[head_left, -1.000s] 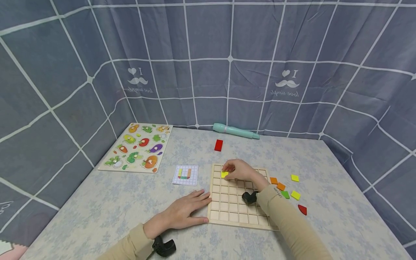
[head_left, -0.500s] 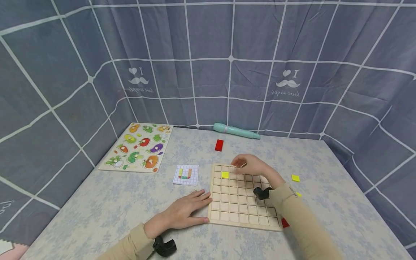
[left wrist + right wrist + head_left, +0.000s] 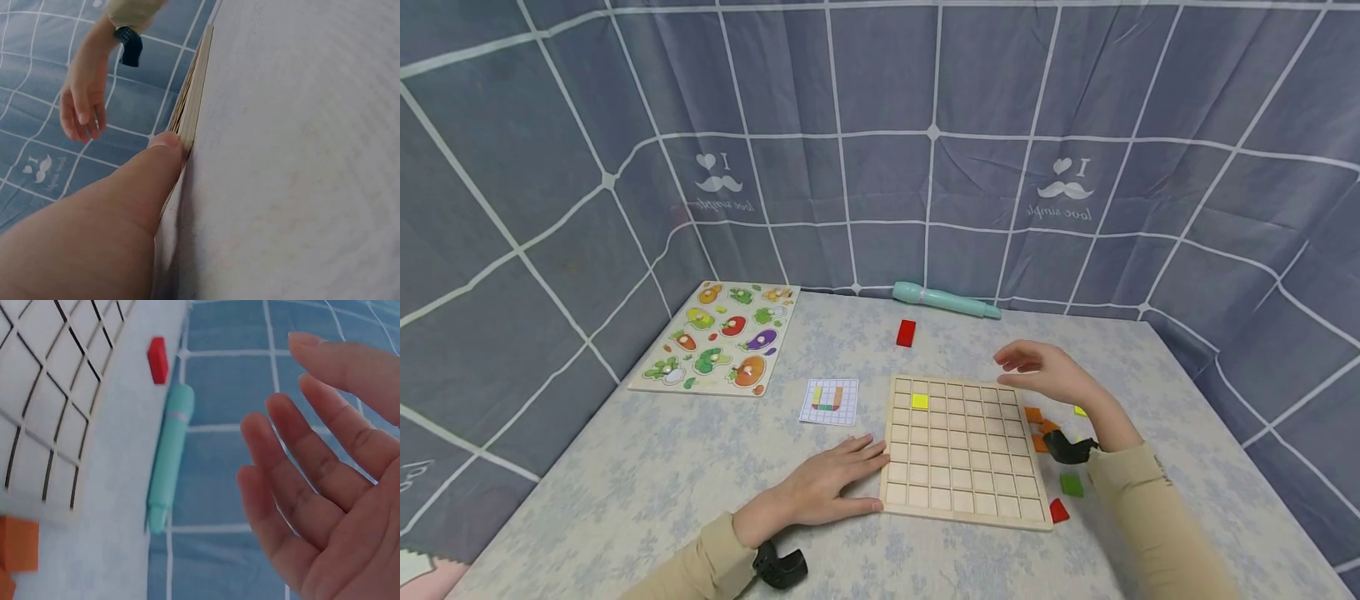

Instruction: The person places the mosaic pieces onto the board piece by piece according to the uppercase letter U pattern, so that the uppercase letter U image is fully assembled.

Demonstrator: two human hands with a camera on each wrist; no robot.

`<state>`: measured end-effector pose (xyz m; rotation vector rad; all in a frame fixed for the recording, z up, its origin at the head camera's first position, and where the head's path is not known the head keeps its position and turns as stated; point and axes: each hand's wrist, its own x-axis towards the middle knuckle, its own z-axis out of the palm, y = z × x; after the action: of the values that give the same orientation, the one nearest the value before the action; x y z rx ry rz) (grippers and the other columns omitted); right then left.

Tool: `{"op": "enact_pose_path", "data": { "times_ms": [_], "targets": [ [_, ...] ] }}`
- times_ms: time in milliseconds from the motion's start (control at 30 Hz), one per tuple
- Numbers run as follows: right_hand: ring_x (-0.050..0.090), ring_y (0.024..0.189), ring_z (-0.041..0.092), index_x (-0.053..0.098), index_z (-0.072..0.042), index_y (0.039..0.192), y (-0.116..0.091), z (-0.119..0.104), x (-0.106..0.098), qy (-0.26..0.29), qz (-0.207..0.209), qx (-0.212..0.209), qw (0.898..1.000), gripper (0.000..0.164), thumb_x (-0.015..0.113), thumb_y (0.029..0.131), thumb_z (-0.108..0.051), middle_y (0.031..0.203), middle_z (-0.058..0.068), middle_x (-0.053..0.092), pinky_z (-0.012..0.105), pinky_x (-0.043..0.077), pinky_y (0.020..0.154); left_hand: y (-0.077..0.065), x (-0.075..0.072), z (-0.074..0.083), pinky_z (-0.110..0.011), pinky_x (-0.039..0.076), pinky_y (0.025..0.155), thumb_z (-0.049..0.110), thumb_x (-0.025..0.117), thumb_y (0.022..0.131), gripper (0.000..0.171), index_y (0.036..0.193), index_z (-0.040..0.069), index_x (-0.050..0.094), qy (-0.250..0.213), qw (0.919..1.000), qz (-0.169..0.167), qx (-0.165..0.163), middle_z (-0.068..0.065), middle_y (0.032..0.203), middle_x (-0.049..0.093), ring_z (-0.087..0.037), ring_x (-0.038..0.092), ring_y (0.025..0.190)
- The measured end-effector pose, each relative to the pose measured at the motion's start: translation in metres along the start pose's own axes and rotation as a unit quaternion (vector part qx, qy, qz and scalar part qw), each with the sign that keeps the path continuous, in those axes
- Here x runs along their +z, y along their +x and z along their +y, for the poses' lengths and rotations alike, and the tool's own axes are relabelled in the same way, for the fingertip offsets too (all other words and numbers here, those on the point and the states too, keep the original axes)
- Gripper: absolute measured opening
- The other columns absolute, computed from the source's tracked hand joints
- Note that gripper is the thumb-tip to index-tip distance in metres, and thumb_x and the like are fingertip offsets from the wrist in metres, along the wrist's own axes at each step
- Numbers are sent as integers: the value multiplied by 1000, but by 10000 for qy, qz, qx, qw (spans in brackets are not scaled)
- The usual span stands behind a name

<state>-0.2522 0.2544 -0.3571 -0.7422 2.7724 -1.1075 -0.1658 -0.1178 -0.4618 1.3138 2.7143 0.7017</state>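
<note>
A wooden grid board [image 3: 951,518] lies flat on the table. One yellow square tile [image 3: 920,402] sits in a cell near its far left corner. My left hand [image 3: 823,487] rests with spread fingers against the board's left edge; in the left wrist view its thumb [image 3: 165,147] touches the board's side. Past the far right corner of the board, my right hand [image 3: 1052,372] is raised over the table, holding nothing. The right wrist view shows its loosely bent fingers [image 3: 294,428] with an empty palm.
Orange tiles [image 3: 1033,415], a green tile [image 3: 1072,485] and a red piece [image 3: 1059,510] lie right of the board, partly behind the right wrist. A pattern card [image 3: 850,412], a vegetable puzzle [image 3: 651,385], a red block [image 3: 906,333] and a teal pen [image 3: 947,302] lie around.
My right hand has let go of the yellow tile, which stays in its cell, and has moved right, off the board. My left hand has stayed at the board's left edge.
</note>
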Motion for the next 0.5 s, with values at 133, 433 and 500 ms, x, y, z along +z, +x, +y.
{"op": "enact_pose_path", "data": {
  "times_ms": [133, 433, 500],
  "targets": [
    [57, 102, 27, 59, -4, 119, -18, 11, -9, 108, 478, 275, 9984, 39, 67, 89, -27, 115, 16, 60, 41, 49, 89, 0, 0, 0, -41, 28, 111, 52, 48, 93, 64, 144, 13, 41, -27, 10000, -32, -14, -2, 149, 34, -24, 25, 139],
    [57, 100, 22, 59, -12, 122, -42, 104, -10, 170, 1727, 976, 9800, 52, 62, 86, -50, 116, 8, 60, 41, 50, 79, 0, 0, -2, -41, 27, 111, 53, 48, 93, 65, 144, 14, 40, -32, 10000, -62, -33, -2, 150, 33, -24, 25, 139],
    [56, 99, 18, 59, -19, 122, -43, 140, -9, 39, 1946, 1140, 9742, 56, 60, 83, -60, 115, 2, 59, 41, 50, 79, 1, 0, -2, -40, 27, 111, 52, 49, 93, 65, 144, 13, 40, -39, 10000, -50, -15, -2, 150, 33, -24, 25, 139]
  ]
}}
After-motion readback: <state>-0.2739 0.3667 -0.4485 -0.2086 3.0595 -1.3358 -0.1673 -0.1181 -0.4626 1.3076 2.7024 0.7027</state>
